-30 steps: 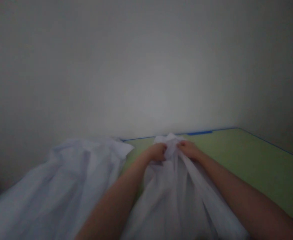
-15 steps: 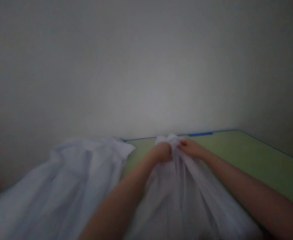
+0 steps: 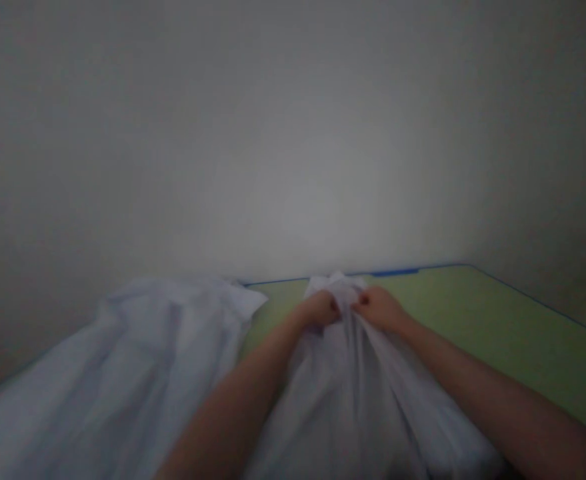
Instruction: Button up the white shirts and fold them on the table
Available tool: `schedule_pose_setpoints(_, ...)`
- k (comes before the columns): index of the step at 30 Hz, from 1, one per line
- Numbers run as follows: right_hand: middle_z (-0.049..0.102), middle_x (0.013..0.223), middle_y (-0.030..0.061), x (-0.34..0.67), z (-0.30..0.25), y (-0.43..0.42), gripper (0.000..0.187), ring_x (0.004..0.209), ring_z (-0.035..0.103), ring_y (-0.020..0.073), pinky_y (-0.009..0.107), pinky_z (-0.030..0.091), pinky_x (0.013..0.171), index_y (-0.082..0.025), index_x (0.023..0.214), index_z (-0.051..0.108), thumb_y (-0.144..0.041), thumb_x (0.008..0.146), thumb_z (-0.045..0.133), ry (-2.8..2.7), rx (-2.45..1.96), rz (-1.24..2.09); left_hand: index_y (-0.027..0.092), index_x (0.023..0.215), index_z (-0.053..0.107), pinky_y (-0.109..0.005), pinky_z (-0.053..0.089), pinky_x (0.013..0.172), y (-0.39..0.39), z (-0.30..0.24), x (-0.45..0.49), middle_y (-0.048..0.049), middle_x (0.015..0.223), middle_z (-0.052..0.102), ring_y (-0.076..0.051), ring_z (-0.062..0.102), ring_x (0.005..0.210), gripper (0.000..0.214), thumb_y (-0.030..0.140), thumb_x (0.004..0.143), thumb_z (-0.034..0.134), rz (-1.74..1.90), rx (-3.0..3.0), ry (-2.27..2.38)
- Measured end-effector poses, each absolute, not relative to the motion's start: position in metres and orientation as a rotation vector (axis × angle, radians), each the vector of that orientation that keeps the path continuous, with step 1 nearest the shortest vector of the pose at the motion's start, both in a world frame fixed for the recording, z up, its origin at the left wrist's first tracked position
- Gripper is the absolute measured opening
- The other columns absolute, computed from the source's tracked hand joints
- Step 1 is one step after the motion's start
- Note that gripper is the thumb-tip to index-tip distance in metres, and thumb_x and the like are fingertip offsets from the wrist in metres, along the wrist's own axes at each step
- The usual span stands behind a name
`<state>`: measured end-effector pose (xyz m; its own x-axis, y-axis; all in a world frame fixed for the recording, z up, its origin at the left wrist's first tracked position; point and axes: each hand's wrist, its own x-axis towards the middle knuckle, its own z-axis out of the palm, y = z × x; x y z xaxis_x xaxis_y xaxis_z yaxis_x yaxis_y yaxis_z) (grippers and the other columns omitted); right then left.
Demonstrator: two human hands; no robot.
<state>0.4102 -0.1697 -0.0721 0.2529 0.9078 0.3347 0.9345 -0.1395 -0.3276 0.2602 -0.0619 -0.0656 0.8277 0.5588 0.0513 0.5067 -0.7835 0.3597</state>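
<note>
A white cloth (image 3: 353, 407) lies bunched on the green table (image 3: 497, 333) and runs from the near edge up to the far wall. My left hand (image 3: 317, 310) and my right hand (image 3: 380, 308) sit side by side at its far end. Both have their fingers closed, pinching a gathered fold of the cloth between them. The picture is dim and slightly blurred.
A second heap of white cloth (image 3: 123, 373) covers the left part of the table, up against the pale wall (image 3: 293, 133). A blue edge strip (image 3: 397, 271) runs along the table's far side and down the right edge.
Both hands have stayed at the cloth's far end, shifting only slightly as they work the gathered fold. The grip has not been let go.
</note>
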Motion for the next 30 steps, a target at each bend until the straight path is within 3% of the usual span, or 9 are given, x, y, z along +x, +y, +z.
schedule_pose_setpoints(5,0.061,0.062,0.0033,0.390,-0.084,-0.167,0.029,0.056,0.048,0.0107,0.024,0.024,0.054,-0.017,0.063,0.063,-0.037,0.081,0.051,-1.649,-1.934,-0.188,0.013,0.073,0.069,-0.022,0.037,0.056,-0.051,-0.061,0.255,-0.0020,0.060,0.061,-0.010,0.050,0.054,0.026,0.026,0.074,0.047,0.241,2.651,0.680)
schedule_pose_setpoints(11,0.061,0.062,0.0008,0.386,-0.109,-0.184,0.022,0.056,0.049,0.0105,0.023,0.025,0.054,-0.017,0.065,0.063,-0.033,0.078,0.054,-1.714,-1.834,0.009,0.012,0.074,0.066,-0.021,0.033,0.051,-0.061,-0.084,0.246,-0.0004,0.060,0.059,-0.010,0.049,0.053,0.022,0.024,0.070,0.048,0.209,2.499,0.622)
schedule_pose_setpoints(18,0.057,0.061,0.0004,0.393,-0.104,-0.188,0.020,0.056,0.046,0.0102,0.022,0.026,0.053,-0.015,0.063,0.058,-0.028,0.077,0.053,-1.683,-1.787,0.080,0.014,0.081,0.064,-0.021,0.037,0.054,-0.078,-0.116,0.246,0.0001,0.063,0.061,-0.011,0.054,0.059,0.023,0.027,0.075,0.047,0.488,2.325,0.736)
schedule_pose_setpoints(25,0.055,0.063,0.0001,0.384,-0.101,-0.191,0.021,0.057,0.043,0.0104,0.022,0.024,0.055,-0.016,0.067,0.055,-0.031,0.082,0.048,-1.556,-1.742,-0.109,0.015,0.081,0.062,-0.022,0.039,0.055,-0.083,-0.114,0.246,-0.0005,0.065,0.062,-0.012,0.055,0.060,0.022,0.029,0.079,0.046,0.580,2.305,0.677)
schedule_pose_setpoints(30,0.059,0.067,0.0017,0.381,-0.105,-0.192,0.023,0.060,0.045,0.0110,0.023,0.025,0.056,-0.016,0.068,0.059,-0.030,0.083,0.048,-1.714,-1.720,-0.070,0.015,0.086,0.060,-0.022,0.040,0.056,-0.085,-0.114,0.246,0.0000,0.065,0.062,-0.011,0.056,0.060,0.020,0.029,0.077,0.049,0.611,2.252,0.669)
